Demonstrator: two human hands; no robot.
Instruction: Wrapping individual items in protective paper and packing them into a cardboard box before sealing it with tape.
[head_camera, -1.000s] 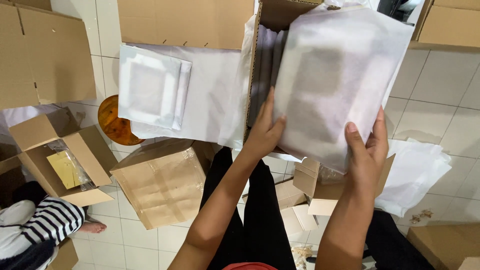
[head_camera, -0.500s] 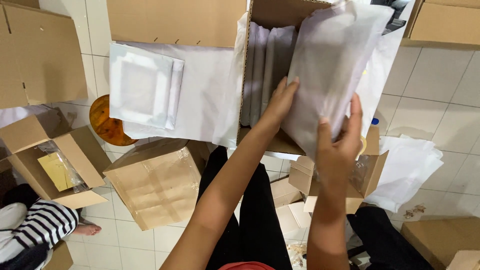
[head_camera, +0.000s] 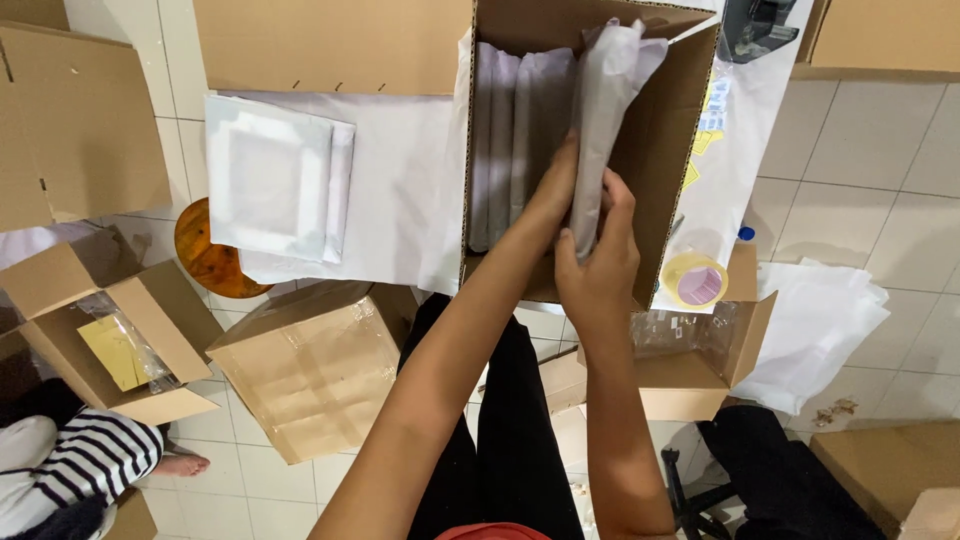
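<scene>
An open cardboard box (head_camera: 668, 130) stands in front of me, holding several white paper-wrapped flat packages (head_camera: 510, 130) on edge. One more white wrapped package (head_camera: 612, 90) is upright at the right end of that row. My left hand (head_camera: 550, 195) presses flat against its left side, and my right hand (head_camera: 597, 262) grips its near edge from the right. Both hands are inside the box opening.
A wrapped flat packet (head_camera: 270, 175) lies on white paper (head_camera: 400, 200) left of the box. A roll of clear tape (head_camera: 695, 280) sits to the right. Open cardboard boxes (head_camera: 110, 330), a closed taped box (head_camera: 315, 365), and loose white paper (head_camera: 820, 320) lie on the tiled floor. Another person's striped sleeve (head_camera: 80, 465) is at lower left.
The white package, held flat up in front of me before, has been turned on edge and lowered into the box beside the others. Both hands moved down with it.
</scene>
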